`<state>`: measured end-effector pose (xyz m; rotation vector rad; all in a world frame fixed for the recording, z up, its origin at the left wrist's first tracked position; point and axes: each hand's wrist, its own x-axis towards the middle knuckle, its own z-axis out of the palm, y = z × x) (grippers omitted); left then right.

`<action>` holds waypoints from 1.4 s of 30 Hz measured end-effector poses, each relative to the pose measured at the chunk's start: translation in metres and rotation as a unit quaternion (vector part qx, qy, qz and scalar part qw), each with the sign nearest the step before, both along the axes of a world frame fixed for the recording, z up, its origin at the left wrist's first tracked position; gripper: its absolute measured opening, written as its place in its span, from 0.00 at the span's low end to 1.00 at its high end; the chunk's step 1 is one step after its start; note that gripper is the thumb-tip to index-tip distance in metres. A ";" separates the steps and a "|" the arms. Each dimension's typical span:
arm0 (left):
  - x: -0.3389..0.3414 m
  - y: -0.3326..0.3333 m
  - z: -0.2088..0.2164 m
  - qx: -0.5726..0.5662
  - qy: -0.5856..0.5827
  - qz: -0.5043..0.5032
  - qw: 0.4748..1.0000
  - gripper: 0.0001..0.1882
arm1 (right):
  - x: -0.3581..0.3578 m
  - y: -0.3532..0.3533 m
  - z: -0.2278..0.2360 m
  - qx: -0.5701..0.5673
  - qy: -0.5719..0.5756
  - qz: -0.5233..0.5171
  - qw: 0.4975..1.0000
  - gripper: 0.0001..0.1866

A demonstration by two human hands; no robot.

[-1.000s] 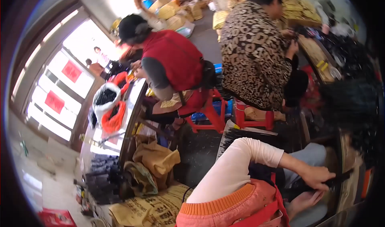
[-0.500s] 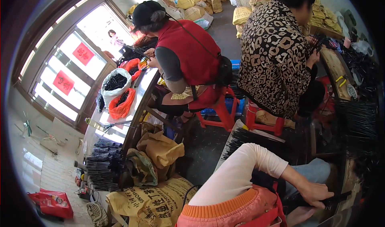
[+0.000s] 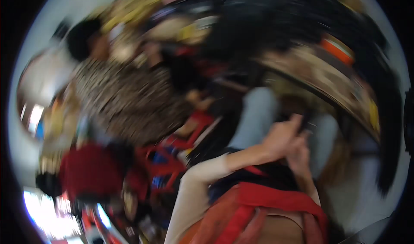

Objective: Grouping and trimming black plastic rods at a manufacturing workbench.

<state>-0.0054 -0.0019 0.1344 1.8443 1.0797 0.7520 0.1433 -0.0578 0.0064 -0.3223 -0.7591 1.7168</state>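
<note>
Motion blurs the whole head view. My left hand (image 3: 278, 139) is closed in front of my lap, its thumb side up against a black elongated thing (image 3: 306, 121). Close below and touching it, my right hand (image 3: 298, 157) is also closed, its fingers curled toward the same thing. The far end of the black thing is lost against the dark gap between my knees, and its exact kind cannot be made out. My legs in light blue trousers (image 3: 254, 114) lie on both sides.
A wooden workbench edge (image 3: 317, 88) runs ahead and to the right, with dark heaps (image 3: 267, 19) beyond and an orange item (image 3: 337, 50) on it. A person in a patterned jacket (image 3: 129, 97) sits at the left near red stools (image 3: 164, 157); another person in a red vest (image 3: 92, 170) is farther off.
The view has swung sharply to the right, so the people now appear at the left and the bench ahead. My hands have come toward the middle, and my right hand shows more fully.
</note>
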 end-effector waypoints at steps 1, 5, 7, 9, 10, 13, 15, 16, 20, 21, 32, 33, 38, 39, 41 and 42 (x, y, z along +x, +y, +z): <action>0.004 0.005 -0.007 0.092 -0.042 -0.009 0.995 0.18 | -0.017 0.000 0.030 -0.115 0.017 -0.079 0.990 0.08; 0.022 0.031 -0.010 0.002 -0.101 -0.146 0.984 0.13 | 0.005 0.004 0.041 -0.196 -0.158 -0.103 0.962 0.21; 0.031 0.044 -0.015 -0.099 -0.117 -0.168 0.974 0.11 | 0.037 0.004 0.049 -0.040 -0.376 -0.159 0.912 0.15; 0.042 0.053 -0.021 -0.163 -0.162 -0.172 0.958 0.09 | 0.092 0.002 0.057 0.063 -0.533 -0.205 0.819 0.11; 0.047 0.054 -0.029 -0.198 -0.218 -0.149 0.944 0.08 | 0.121 0.002 0.057 0.118 -0.596 -0.264 0.749 0.09; 0.048 0.053 -0.055 -0.310 -0.327 -0.157 0.879 0.11 | 0.205 0.015 0.088 0.146 -0.731 -0.406 0.529 0.07; 0.056 0.052 -0.060 -0.353 -0.369 -0.156 0.846 0.11 | 0.262 0.039 0.089 0.151 -0.807 -0.439 0.365 0.09; 0.067 0.052 -0.060 -0.373 -0.373 -0.145 0.837 0.13 | 0.292 0.051 0.079 0.129 -0.844 -0.436 0.283 0.11; 0.086 0.053 -0.058 -0.416 -0.373 -0.146 0.816 0.18 | 0.365 0.098 0.064 -0.034 -0.892 -0.423 0.153 0.20; 0.091 0.055 -0.059 -0.418 -0.377 -0.167 0.809 0.17 | 0.395 0.100 0.060 -0.014 -0.913 -0.386 0.132 0.20; 0.074 0.046 -0.049 -0.410 -0.326 -0.087 0.848 0.09 | 0.233 0.023 0.116 -0.106 -0.473 -0.181 0.855 0.16; 0.072 0.044 -0.049 -0.409 -0.324 -0.091 0.848 0.09 | 0.201 0.015 0.130 -0.138 -0.531 -0.122 0.827 0.16; 0.073 0.030 -0.044 -0.345 -0.378 -0.149 0.846 0.24 | 0.122 -0.024 0.124 0.108 -0.739 -0.168 0.643 0.26; 0.070 0.029 -0.043 -0.343 -0.378 -0.151 0.846 0.24 | 0.114 -0.025 0.128 0.083 -0.772 -0.136 0.615 0.32; 0.065 0.026 -0.040 -0.336 -0.324 -0.172 0.868 0.36 | 0.108 -0.027 0.126 0.106 -0.785 -0.164 0.588 0.35; 0.063 0.025 -0.041 -0.335 -0.326 -0.173 0.867 0.36 | 0.105 -0.028 0.125 0.128 -0.794 -0.190 0.563 0.37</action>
